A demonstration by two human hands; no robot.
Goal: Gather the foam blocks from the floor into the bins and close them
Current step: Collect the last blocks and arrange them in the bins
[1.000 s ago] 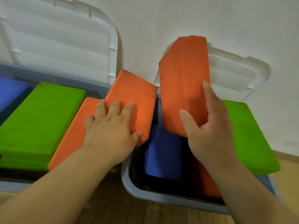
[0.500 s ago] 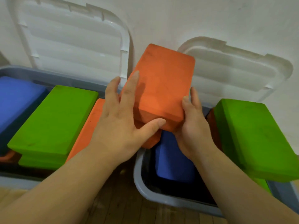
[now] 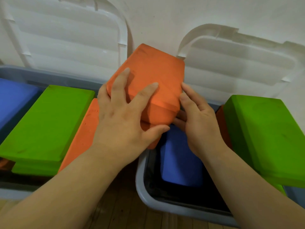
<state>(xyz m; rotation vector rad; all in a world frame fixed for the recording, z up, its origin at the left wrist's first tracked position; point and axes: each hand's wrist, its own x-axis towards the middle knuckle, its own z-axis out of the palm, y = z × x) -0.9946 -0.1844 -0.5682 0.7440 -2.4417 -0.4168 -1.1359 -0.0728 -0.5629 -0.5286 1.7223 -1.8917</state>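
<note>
While both lids (image 3: 69, 35) are standing open against the far wall, the left hand (image 3: 125, 119) and right hand (image 3: 198, 119) are together grasping an orange block (image 3: 155, 80), each grip closed on one side, holding it tilted above the gap between the left bin (image 3: 49, 75) and the right bin (image 3: 148, 194). Green, blue and orange blocks are already lying in both bins. Placing this block and closing the lids are remaining, judging by this.

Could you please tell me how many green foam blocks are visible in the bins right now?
2 clearly: one green block lies on the left bin's pile, another green block rests tilted over the right bin's right side. Green slivers beneath each suggest more hidden underneath.
</note>
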